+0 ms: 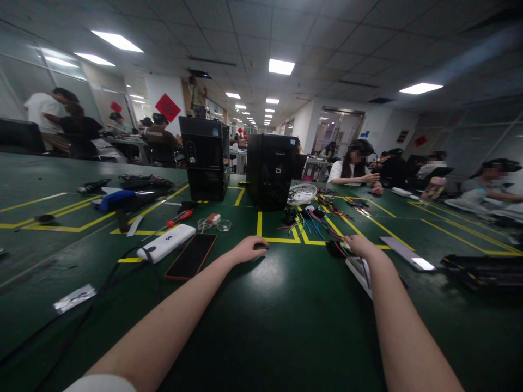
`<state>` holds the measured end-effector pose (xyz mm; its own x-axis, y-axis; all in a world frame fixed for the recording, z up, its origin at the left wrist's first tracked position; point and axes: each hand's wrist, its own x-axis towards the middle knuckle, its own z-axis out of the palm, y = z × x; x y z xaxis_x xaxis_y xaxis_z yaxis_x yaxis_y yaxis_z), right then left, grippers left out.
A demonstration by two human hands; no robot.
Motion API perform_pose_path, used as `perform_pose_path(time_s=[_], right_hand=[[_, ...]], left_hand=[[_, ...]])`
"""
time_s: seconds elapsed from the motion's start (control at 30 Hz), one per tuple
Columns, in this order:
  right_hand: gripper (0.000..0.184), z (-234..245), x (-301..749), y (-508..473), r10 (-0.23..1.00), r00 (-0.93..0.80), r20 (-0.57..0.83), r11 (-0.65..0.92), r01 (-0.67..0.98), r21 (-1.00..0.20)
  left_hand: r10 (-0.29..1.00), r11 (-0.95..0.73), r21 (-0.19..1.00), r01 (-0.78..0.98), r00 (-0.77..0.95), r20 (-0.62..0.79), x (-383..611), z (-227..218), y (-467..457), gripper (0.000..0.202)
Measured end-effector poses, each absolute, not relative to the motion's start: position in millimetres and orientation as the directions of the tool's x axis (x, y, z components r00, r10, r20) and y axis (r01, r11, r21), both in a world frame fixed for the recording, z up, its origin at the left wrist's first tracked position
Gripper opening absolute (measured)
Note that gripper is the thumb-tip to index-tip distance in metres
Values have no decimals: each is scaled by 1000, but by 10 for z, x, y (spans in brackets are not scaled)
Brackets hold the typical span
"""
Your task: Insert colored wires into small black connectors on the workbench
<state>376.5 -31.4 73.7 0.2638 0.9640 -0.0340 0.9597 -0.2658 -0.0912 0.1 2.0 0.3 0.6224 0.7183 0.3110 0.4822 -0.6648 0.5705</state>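
My left hand (250, 250) rests on the green tabletop with fingers loosely curved and the thumb apart, holding nothing. To its left lie a dark phone (191, 256) with an orange edge and a white power bank (166, 243). My right hand (358, 246) is closed on thin coloured wires (335, 234); its fingertips are partly hidden. Beside that hand is a black connector (335, 249). A white object (359, 276) lies partly under my right wrist. Beyond my hands, blue and red wires with black plugs (291, 215) spread over yellow tape lines.
Two black computer towers (207, 163) (272, 171) stand ahead. A white basket (302, 193), eyeglasses (220, 225), and a red screwdriver (180, 218) are nearby. A pale phone (406, 253) and a black plastic part (480, 271) lie right. A co-worker (353, 169) sits across the table.
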Motion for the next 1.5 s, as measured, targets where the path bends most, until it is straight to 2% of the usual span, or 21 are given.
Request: perform_pose_path(time_s=[0.13,0.23,0.43,0.6,0.77,1.03,1.13,1.33,1.5], right_hand=[[22,768,3732,-339,966,238,-98,-244,968,-62],[25,787,3725,-358,964,242,-106,-252,964,-86],[31,786,3714,-365,950,304,73,-289,943,-168],[16,719,3735,-352,970,238,38,-230,961,-154],[19,710,3722,-356,970,242,30,-235,961,-146],[16,692,3675,-354,973,232,-19,-232,962,-141],[16,656,3692,-333,975,220,-28,-222,969,-109],[20,701,3592,-345,980,196,-47,-194,980,35],[13,779,3452,-352,959,218,-179,-206,975,82]], left_hand=[[723,-661,568,490,619,306,-1,-2,23,26],[721,-664,560,495,621,307,0,6,18,26],[724,-658,567,495,623,296,5,27,3,26],[720,-662,567,491,625,300,3,31,-2,25],[722,-663,558,499,624,299,3,41,-10,26],[726,-660,558,503,620,299,18,39,-8,26],[724,-659,563,498,622,298,16,45,-14,26],[722,-660,570,490,623,301,5,42,-11,27],[724,-658,568,494,621,298,2,49,-15,27]])
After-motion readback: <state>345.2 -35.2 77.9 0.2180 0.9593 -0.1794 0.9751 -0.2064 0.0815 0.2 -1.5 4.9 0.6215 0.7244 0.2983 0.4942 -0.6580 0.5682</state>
